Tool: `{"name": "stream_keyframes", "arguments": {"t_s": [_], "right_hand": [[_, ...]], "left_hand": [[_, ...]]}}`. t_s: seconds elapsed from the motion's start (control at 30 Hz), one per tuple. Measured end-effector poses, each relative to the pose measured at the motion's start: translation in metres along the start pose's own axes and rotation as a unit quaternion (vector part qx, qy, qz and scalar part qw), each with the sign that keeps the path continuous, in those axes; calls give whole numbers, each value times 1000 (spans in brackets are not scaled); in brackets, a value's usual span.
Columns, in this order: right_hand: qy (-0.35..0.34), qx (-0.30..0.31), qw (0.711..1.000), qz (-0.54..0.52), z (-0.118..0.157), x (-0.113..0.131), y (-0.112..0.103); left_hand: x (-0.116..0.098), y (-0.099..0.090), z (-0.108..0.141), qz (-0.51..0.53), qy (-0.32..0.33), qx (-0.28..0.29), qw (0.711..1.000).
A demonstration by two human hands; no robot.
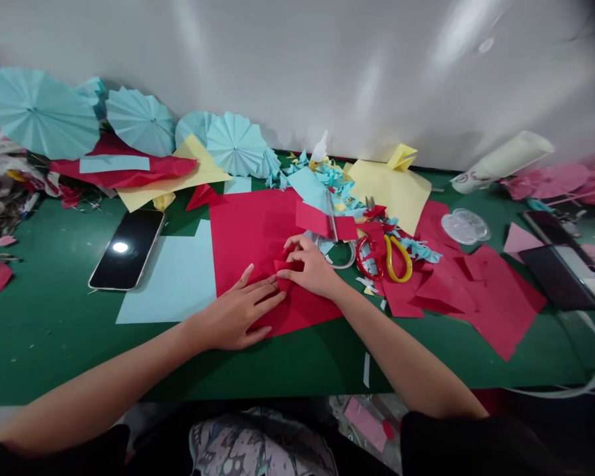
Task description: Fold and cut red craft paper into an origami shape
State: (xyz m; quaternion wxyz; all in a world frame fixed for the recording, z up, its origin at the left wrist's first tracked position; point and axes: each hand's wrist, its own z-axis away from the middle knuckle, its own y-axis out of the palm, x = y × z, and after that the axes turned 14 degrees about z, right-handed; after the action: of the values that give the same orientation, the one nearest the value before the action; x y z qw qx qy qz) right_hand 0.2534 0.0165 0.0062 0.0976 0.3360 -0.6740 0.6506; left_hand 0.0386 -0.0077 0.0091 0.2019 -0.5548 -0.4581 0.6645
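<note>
A large red paper sheet (250, 231) lies on the green table, partly over a light blue sheet (178, 277). On the red sheet, a small folded red paper piece (283, 267) is pinched between the thumb and fingers of my right hand (310, 268). My left hand (245, 307) lies flat on the red sheet with its fingers spread, fingertips beside the small piece. Just right of my right hand are scissors with red and yellow handles (399, 259) and scissors with pale handles (344, 264).
A phone (127, 251) lies at the left. Blue paper fans (235, 144) stand along the wall. Paper scraps (344, 188), a yellow sheet (391, 192), red sheets (500, 297), a clear round lid (465, 226) and a dark wallet-like object (558, 274) spread rightward.
</note>
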Motion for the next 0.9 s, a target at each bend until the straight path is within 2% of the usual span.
{"name": "stream_keyframes", "arguments": {"t_s": [0.27, 0.67, 0.9], "right_hand": [[7, 11, 1000, 1, 0, -1, 0], [7, 25, 1000, 5, 0, -3, -2], [3, 19, 1000, 16, -1, -4, 0]], "left_hand": [[3, -12, -1, 0, 13, 27, 1000], [6, -14, -2, -38, 34, 45, 998], [6, -12, -3, -35, 16, 40, 998]]}}
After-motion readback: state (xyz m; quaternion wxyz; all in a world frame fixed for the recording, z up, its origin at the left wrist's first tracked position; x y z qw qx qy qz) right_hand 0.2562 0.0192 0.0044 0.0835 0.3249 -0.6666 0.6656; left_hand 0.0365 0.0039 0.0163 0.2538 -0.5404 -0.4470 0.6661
